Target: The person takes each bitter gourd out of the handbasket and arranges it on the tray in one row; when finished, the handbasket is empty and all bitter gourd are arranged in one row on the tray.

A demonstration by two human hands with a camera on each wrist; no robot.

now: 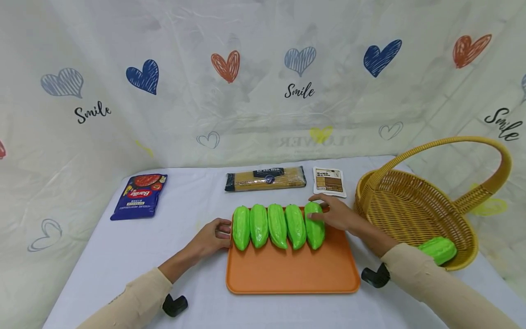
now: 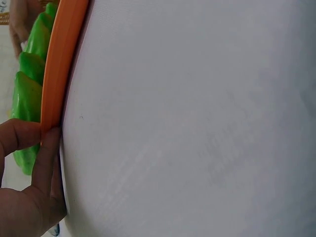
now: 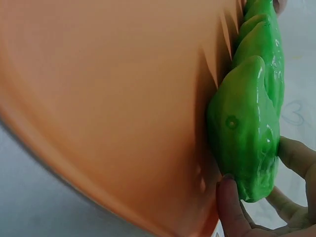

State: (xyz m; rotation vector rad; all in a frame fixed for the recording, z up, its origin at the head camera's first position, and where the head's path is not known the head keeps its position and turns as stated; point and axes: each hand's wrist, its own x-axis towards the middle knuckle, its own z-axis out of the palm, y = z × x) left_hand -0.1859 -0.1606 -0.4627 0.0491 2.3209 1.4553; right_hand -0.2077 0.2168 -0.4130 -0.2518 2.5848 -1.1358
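Several glossy, ridged green gourds with pointed ends lie side by side along the far half of an orange tray. My right hand holds the rightmost green gourd, thumb on one side and fingers on the other. In the right wrist view that gourd lies at the tray's edge, with the others lined up behind it. At the tray's left side my left hand grips the rim. The left wrist view shows thumb and fingers pinching the orange rim beside the leftmost gourd.
A wicker basket with a tall handle stands at the right, another green gourd inside. Behind the tray lie a spaghetti pack and a small white-and-brown packet. A blue pouch lies at the far left.
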